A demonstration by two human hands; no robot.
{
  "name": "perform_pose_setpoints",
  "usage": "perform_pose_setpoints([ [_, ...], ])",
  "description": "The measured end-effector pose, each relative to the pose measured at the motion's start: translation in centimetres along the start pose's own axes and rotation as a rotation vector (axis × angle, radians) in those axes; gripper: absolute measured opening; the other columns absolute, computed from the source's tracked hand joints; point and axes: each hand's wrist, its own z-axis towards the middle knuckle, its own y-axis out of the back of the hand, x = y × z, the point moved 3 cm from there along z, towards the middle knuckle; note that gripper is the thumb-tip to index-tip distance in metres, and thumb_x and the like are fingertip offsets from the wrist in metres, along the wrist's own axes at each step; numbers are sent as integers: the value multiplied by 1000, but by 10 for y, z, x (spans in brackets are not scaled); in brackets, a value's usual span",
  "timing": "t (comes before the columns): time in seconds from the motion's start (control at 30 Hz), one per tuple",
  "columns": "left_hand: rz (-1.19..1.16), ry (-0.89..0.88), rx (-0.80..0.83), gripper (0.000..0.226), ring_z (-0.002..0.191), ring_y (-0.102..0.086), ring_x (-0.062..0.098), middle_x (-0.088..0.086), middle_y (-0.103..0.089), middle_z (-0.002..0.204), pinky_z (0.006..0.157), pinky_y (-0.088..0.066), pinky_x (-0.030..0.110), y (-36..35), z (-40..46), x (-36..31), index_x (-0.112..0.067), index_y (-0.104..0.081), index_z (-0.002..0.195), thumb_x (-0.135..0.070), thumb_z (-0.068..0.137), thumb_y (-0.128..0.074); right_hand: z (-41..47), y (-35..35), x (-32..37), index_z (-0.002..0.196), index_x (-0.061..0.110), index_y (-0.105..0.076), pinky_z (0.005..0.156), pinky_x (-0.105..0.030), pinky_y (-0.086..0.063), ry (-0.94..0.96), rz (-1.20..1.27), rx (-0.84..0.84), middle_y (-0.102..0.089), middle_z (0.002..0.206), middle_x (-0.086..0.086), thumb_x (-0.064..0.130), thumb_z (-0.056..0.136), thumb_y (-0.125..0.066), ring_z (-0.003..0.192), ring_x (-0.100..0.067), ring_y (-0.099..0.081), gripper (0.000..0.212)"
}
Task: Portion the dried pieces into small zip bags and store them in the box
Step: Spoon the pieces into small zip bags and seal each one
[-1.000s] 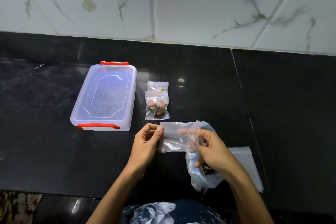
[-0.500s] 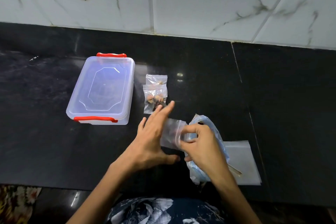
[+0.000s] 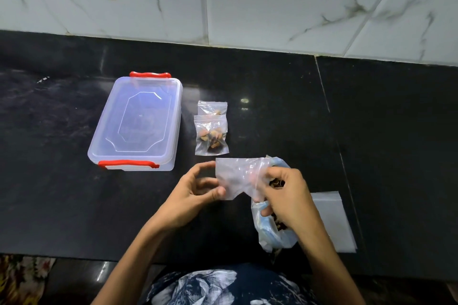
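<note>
So both hands are up over the black counter [image 3: 272, 86] working one empty small zip bag [image 3: 238, 177]. The right hand [image 3: 287, 195] has its fingers curled round the bag's right end, pinching the plastic. The left hand [image 3: 195, 193] sits at the bag's left edge with the thumb touching the lower left corner and the fingers loosely curved; the index finger is up near the top corner, but I honestly can't tell if it's actually gripping or just about to.

Under the right hand there's a bigger bluish plastic bag [image 3: 270, 230] lying on the counter with dark dried pieces [image 3: 278, 183] showing in its mouth. Just right of that is a flat stack of clear bags [image 3: 334, 220], partly hidden by the wrist.

Two filled zip bags lie behind the hands: the near filled bag [image 3: 211, 137] has brown and orange bits in it, and the far filled bag [image 3: 212, 108] is partly tucked under its top edge.

The clear storage box [image 3: 136, 121] with red latches sits left of those, lid on, well apart from the hands. Marble-look tiles [image 3: 272, 2] run along the back.
</note>
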Motion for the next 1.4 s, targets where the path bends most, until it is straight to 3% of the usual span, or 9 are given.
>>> perform_pose_setpoints([
  [0.2, -224, 189, -185, 41, 71, -72, 19, 15, -74, 80, 65, -59, 25, 5, 5, 11, -11, -53, 115, 3, 78, -65, 4, 5, 0, 78, 14, -72, 51, -27, -51, 42, -38, -25, -66, 74, -1, -8, 83, -57, 59, -26, -65, 27],
  [0.4, -17, 131, -191, 41, 72, -72, 18, 12, -75, 82, 68, -58, 25, 2, 9, 7, -6, -49, 114, 3, 79, -68, 5, -4, -3, 70, 22, -69, 54, -27, -50, 66, -127, 57, -70, 89, -13, -3, 89, -52, 56, -11, -54, 36],
  [0.47, 138, 110, -124, 52, 95, -69, 19, 5, -74, 97, 87, -54, 30, 3, 8, 4, -18, -49, 120, 1, 77, -72, 7, -7, -6, 79, 21, -72, 48, -14, -39, 71, -154, 80, -69, 94, -9, -1, 91, -47, 54, -4, -48, 36],
  [0.57, 418, -51, 33, 107, 136, -32, 6, -13, -34, 147, 110, -28, 24, 1, 4, -4, -38, -24, 143, -18, 60, -89, 12, -6, -1, 98, 12, -72, 72, -14, -44, 73, -264, 99, -53, 100, 4, 1, 91, -50, 86, -10, -55, 26],
  [0.7, 784, -411, 0, 121, 144, 0, -1, -29, -7, 154, 117, -7, 34, -13, 7, -16, -55, -11, 142, -65, 44, -80, 4, -12, 12, 95, 20, -75, 79, -10, -43, 213, -452, 66, -44, 102, 9, 14, 91, -56, 98, -7, -50, 19],
  [0.9, 580, -476, -103, 60, 131, -41, 6, -27, -55, 123, 110, -29, 55, -17, 12, -8, -41, -57, 113, -47, 58, -79, -14, 4, 19, 87, 39, -69, 74, -14, -51, 239, -234, 21, -47, 107, 15, 29, 86, -66, 78, 0, -61, 11],
  [1.07, 348, -422, -97, 64, 108, -61, 17, -9, -64, 112, 95, -50, 32, -22, 5, -7, -30, -55, 111, -33, 56, -86, -19, 75, 4, 102, 41, -61, 74, -19, -43, 118, -278, -117, -51, 112, 14, 30, 86, -63, 98, -3, -56, 19],
  [1.2, 302, -397, -75, 62, 99, -63, 15, -9, -63, 105, 84, -52, 22, -28, 6, -4, -26, -52, 105, -30, 55, -88, -23, 74, -36, 126, 40, -44, 79, -28, -45, -200, -696, 117, -48, 123, 7, 45, 88, -56, 100, -9, -50, 41],
  [1.4, 289, -329, -54, 70, 101, -62, 14, -5, -64, 106, 90, -51, 25, -33, 15, 3, -28, -51, 110, -35, 52, -89, -37, 55, -51, 111, 37, -51, 73, -24, -50, -112, -610, -87, -61, 87, 11, 35, 89, -58, 80, -3, -58, 23],
])
